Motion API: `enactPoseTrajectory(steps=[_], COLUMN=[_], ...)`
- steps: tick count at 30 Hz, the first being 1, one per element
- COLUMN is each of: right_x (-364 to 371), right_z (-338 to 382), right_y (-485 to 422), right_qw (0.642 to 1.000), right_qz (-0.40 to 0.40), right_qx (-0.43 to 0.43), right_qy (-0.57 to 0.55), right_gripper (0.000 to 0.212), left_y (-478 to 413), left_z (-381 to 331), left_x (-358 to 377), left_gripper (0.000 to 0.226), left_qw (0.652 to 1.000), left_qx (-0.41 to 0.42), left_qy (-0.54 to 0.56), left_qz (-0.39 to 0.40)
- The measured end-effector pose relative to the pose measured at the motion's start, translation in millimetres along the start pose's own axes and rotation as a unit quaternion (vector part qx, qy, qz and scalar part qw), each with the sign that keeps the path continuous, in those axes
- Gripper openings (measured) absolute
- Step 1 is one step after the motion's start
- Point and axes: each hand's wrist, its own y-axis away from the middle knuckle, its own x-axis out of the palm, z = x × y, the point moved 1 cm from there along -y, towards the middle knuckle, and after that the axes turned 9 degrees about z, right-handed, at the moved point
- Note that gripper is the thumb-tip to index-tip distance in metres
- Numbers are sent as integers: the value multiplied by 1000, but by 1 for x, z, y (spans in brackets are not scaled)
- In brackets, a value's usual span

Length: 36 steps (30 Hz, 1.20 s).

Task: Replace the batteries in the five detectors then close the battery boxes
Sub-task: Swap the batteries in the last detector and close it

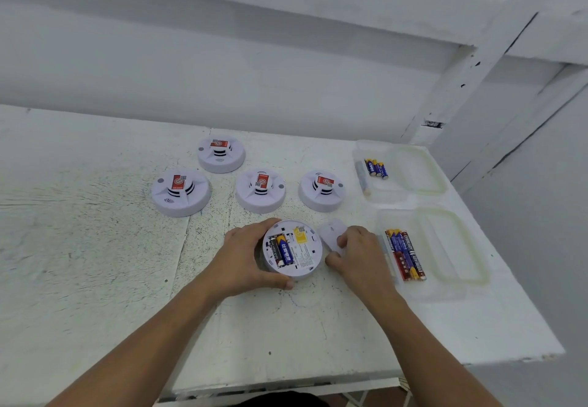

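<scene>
A white round detector (299, 255) lies upside down on the table, its battery box open with a blue battery (285, 250) and a dark one inside. My left hand (245, 258) grips its left rim. Just to the right of it, my right hand (358, 252) pinches the white battery cover (331, 233) against the table. Several more detectors stand face up behind: one (221, 153) at the back, one (179, 193) at the left, one (260, 190) in the middle, one (322, 190) at the right.
Two clear plastic boxes sit at the right. The far box (413, 171) holds a few blue batteries (376, 167). The near box (445, 247) holds blue and red batteries (404, 253). The table's right edge (509, 263) runs close beside them. A white wall rises behind.
</scene>
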Motion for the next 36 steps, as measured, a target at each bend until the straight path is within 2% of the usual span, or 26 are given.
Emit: enactPoseTrajectory(steps=[3, 7, 12, 14, 17, 20, 23, 28, 36], right_x=[-5, -21, -43, -49, -57, -61, -60, -49, -36], right_z=[-2, 0, 8, 15, 28, 40, 48, 51, 50], right_y=[-1, -4, -10, -11, -12, -11, -11, -10, -15], right_qw=[993, 964, 938, 942, 964, 969, 962, 933, 916], right_qz=[-13, 10, 45, 66, 99, 161, 199, 239, 242], right_qx=[16, 27, 2, -20, -58, -113, -181, -264, -309], right_qy=[-113, -263, -344, -329, -241, -150, -55, 37, 84], right_gripper=[21, 8, 26, 31, 42, 29, 21, 18, 17], left_y=[0, 0, -1, -1, -1, -2, -2, -4, -5], left_z=[-1, 0, 2, 1, 2, 2, 2, 6, 5], left_x=[0, 1, 2, 1, 2, 2, 2, 3, 2], left_gripper=[90, 89, 92, 90, 89, 91, 93, 99, 100], left_qw=[1000, 1000, 1000, 1000, 1000, 1000, 1000, 1000, 1000], left_qx=[11, 7, 5, 9, 5, 3, 9, 14, 19], left_qy=[3, 3, 3, 1, 4, -3, 1, 3, 0], left_qz=[-2, -1, -5, -10, -5, -5, -13, -10, -4])
